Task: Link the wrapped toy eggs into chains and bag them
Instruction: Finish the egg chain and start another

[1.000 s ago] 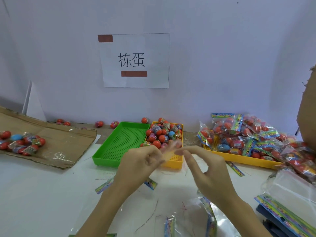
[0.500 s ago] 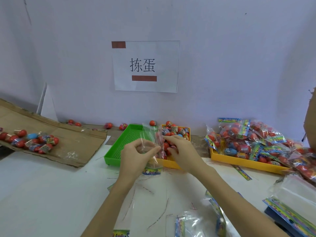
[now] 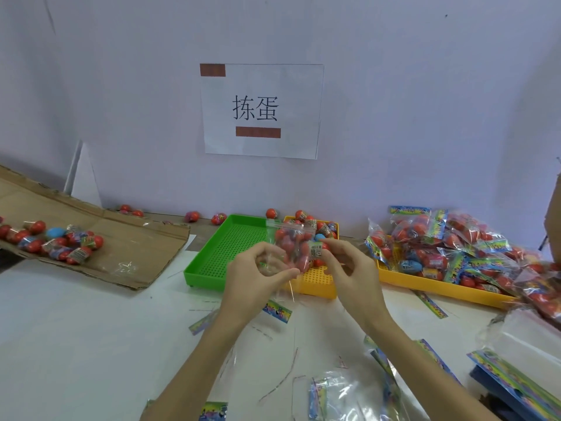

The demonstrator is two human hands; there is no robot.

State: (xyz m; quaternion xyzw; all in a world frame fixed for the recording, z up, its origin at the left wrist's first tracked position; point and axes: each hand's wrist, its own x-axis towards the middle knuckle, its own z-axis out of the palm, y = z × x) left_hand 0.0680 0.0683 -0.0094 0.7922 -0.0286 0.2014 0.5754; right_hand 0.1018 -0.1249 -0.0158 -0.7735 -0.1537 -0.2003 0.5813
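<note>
From the head camera, I hold a clear plastic bag point(image 3: 287, 250) up in front of the small yellow tray point(image 3: 315, 279). My left hand point(image 3: 258, 276) has its fingers curled, pinching the bag's lower left side between thumb and fingertips. My right hand point(image 3: 349, 268) is curled too, its fingertips pinching the bag's right edge; whether they also grip the labelled egg point(image 3: 315, 250) there I cannot tell. Through the bag I see red eggs, but whether they sit inside it or in the tray behind it I cannot tell.

The yellow tray holds a heap of wrapped toy eggs point(image 3: 318, 227), mostly red with one blue. Touching its left side lies a green perforated tray point(image 3: 218, 253). Well to the left of that, more wrapped eggs point(image 3: 54, 241) lie on a flattened piece of cardboard point(image 3: 121, 247). Right of the yellow tray, a larger yellow tray point(image 3: 437, 282) carries a pile of filled bags point(image 3: 455, 244). A few loose eggs point(image 3: 192, 216) rest along the wall behind the green tray.

On the white desk point(image 3: 76, 329) nearer me than the yellow tray lie printed header cards point(image 3: 277, 311) and empty clear bags point(image 3: 343, 396). A paper sign point(image 3: 261, 110) hangs on the wall above the trays.
</note>
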